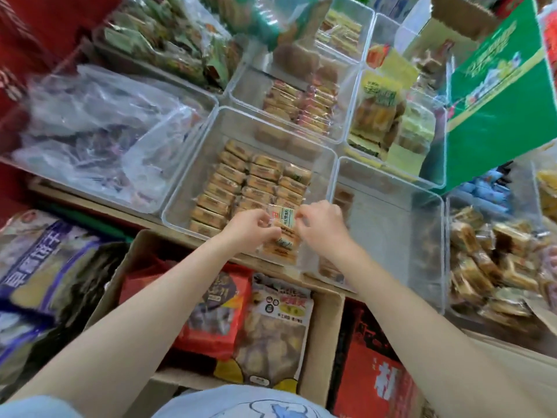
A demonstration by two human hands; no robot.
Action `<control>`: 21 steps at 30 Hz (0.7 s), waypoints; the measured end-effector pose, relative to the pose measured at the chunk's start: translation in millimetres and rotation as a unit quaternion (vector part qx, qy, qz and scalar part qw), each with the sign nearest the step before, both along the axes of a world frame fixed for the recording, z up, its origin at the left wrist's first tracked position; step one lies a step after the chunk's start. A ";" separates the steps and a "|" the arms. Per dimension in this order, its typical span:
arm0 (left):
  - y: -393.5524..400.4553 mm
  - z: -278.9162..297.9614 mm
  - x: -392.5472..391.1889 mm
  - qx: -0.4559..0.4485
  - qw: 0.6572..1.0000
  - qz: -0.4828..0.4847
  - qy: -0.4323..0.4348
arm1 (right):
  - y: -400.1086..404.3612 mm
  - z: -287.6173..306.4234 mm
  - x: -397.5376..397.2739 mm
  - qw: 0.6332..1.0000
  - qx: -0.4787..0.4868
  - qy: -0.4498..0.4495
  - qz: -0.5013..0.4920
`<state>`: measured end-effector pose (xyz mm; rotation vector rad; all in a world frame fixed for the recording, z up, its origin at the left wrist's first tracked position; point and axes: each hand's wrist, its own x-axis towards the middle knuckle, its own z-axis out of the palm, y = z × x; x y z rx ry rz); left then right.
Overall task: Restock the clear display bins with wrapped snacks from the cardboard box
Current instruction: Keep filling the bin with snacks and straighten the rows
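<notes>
Both hands pinch one wrapped snack by its ends, left hand on the left, right hand on the right, over the near edge of the clear bin holding rows of snacks; the box sits below

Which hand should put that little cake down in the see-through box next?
Probably the left hand. Both hands pinch the small clear-wrapped snack cake, but the left sits nearer the rows in the clear plastic bin; the right hand is by its right wall.
</notes>
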<state>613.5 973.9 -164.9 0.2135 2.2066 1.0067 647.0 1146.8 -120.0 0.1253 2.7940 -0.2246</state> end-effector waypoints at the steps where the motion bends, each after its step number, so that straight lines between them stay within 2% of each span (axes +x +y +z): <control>1: 2.0 -2.4 0.3 -0.018 1.000 -0.022 0.008 | 0.3 -5.5 -8.1 1.000 0.002 -0.001 0.014; 5: 7.7 -6.3 3.3 -0.079 0.992 -0.087 0.049 | -5.4 -19.9 -27.5 0.994 0.053 -0.062 0.076; 12: 9.0 -8.9 -4.2 -0.085 0.994 -0.071 0.018 | -6.6 -34.3 -38.6 0.983 0.079 -0.132 0.096; 16: 8.6 -12.4 -4.5 -0.077 0.996 -0.035 -0.011 | -3.8 -27.3 -39.0 0.984 0.082 -0.111 0.109; 21: 7.7 -10.7 -4.7 -0.065 0.996 -0.056 -0.009 | -5.7 -15.1 -12.2 0.987 0.083 -0.049 0.128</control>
